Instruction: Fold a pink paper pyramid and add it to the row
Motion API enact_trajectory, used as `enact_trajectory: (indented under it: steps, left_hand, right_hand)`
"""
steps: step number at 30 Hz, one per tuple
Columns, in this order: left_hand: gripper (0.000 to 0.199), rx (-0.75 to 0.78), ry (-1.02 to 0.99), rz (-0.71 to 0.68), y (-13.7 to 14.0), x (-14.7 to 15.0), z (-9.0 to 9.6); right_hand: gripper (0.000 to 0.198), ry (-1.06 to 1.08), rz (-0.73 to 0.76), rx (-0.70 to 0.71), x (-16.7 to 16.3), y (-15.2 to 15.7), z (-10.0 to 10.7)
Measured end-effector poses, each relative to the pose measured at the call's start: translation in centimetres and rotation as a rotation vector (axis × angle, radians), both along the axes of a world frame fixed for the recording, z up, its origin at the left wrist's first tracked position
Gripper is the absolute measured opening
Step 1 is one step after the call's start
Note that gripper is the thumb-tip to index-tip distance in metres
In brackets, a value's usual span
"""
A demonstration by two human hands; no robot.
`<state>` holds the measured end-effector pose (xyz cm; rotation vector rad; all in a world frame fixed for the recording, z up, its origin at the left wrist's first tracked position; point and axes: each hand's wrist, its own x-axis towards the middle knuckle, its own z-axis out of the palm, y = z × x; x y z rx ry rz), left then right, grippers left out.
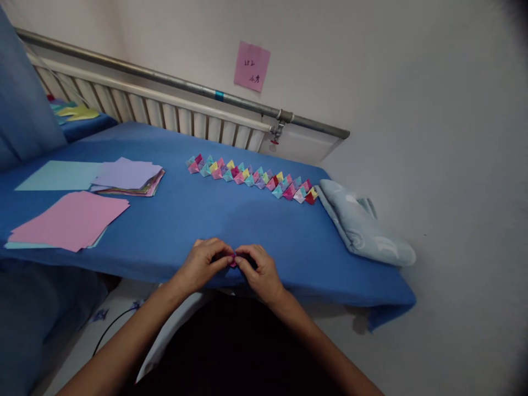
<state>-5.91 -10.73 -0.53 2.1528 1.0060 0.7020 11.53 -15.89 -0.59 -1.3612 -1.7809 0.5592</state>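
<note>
Near the front edge of the blue-covered table, a small magenta folded paper piece [233,262] is pinched between my two hands. My left hand [205,260] grips it from the left with thumb and forefinger; my right hand [260,270] holds the other side in the same way. Fingers cover most of the paper, so its exact shape is hidden. Beyond my hands, rows of small folded paper pieces [248,176] in pink, teal, yellow, red and purple stand close together on the blue cloth [181,214].
To the left lie pink paper sheets [70,220], a lilac-topped paper stack [127,175] and a pale teal sheet [58,175]. A folded light-blue blanket [363,225] rests at the right end. Behind the table run a radiator [165,114] and a metal pipe [165,81].
</note>
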Motion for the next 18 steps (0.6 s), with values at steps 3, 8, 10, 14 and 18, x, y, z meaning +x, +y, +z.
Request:
enact_trajectory:
  steps: [3,8,10,14,18]
  left_hand:
    - [0.013,0.047,-0.016,0.010,-0.1,0.1,-0.4]
    - [0.012,0.091,-0.050,-0.004,-0.3,0.2,-0.8]
    - [0.011,0.104,-0.072,-0.016,-0.4,0.2,-0.9]
    - [0.012,0.151,-0.106,-0.028,-0.5,0.0,-1.2]
    - [0.013,0.176,-0.113,-0.044,-0.6,0.0,-1.2]
  right_hand:
    - [0.012,-0.037,0.003,0.040,-0.1,0.1,-0.2]
    - [0.012,-0.058,0.015,0.063,0.1,0.0,-0.4]
    - [0.011,-0.060,0.027,0.066,0.1,0.0,-0.4]
    - [0.010,-0.074,0.024,0.078,0.0,0.0,-0.2]
    - [0.013,-0.098,0.008,0.102,-0.2,0.0,-0.2]
